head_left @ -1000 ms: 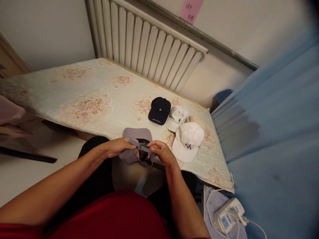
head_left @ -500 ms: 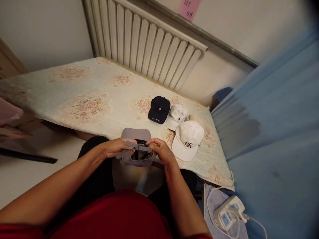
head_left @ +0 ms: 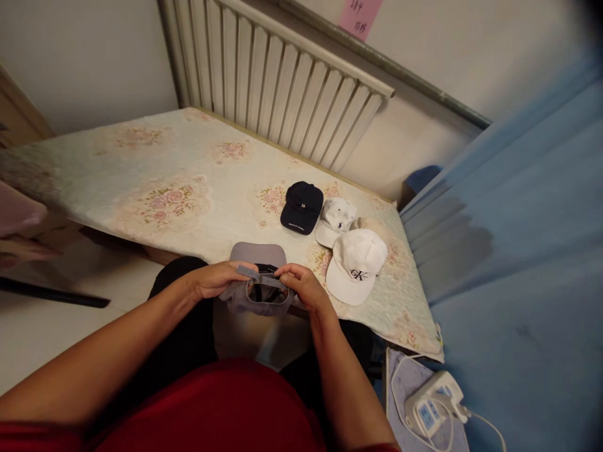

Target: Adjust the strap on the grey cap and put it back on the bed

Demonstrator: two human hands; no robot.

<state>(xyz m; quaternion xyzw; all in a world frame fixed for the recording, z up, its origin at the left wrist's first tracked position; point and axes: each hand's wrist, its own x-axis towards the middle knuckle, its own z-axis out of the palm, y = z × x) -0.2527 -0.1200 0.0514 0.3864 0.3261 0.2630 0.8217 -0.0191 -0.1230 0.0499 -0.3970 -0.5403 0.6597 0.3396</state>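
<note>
A grey cap lies upside down at the near edge of the flowered table, its brim pointing away from me. My left hand grips the left end of the cap's back strap. Pinched on the right end of that strap is my right hand. The strap is stretched between both hands over the cap's opening.
Three more caps lie at the table's right: a dark navy cap, a small white cap and a white cap with a logo. A radiator stands behind. A power strip lies lower right, beside a blue curtain.
The hands have drawn the strap tighter and the cap's back has been pulled slightly together. The view has barely shifted.
</note>
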